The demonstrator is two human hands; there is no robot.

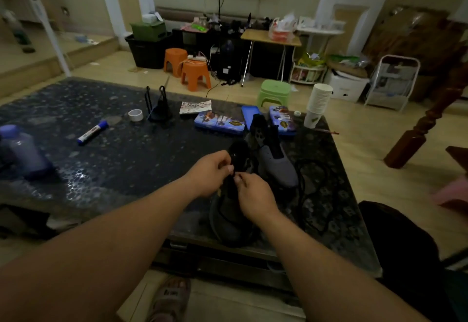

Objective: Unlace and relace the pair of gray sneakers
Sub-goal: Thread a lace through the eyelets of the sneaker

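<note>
Head view, gray sneaker, left hand, right hand pinching black lace

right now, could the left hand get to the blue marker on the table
Probably yes: the table stretch between the left hand and the blue marker looks bare. The hand pinches the lace, so it must let go first.

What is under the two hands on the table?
The nearer gray sneaker, with a black lace running down its side. The left hand and right hand pinch the lace and cover the eyelets, so how far it is laced cannot be seen.
</note>
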